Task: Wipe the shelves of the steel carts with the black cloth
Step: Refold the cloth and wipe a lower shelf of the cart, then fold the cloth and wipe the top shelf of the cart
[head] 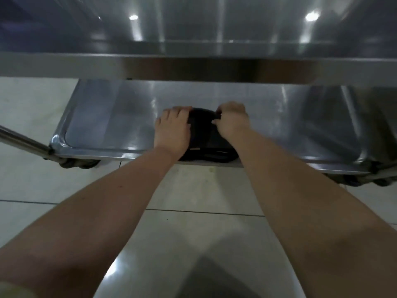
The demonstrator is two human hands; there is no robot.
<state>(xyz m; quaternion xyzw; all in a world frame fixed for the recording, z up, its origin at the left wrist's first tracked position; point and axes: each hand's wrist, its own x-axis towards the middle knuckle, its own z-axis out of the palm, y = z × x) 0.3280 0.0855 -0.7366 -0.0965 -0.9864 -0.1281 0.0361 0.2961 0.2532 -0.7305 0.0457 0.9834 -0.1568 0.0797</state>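
Head view looks down on the lower shelf (107, 117) of a steel cart, where the cloth (202, 132) lies bunched at the middle of the near rim, its near fold hanging just over the edge. My left grip (171, 127) lies flat on the cloth's left side, fingers straight and pressing. My right grip (233, 121) is curled, pinching the cloth's far right edge. Risks, as I judge them: the wad is narrow, so a stroke may miss the left and right corners; the overhanging fold may drag onto the floor (193, 190); a hard push could roll the cart on its wheel (79, 164).
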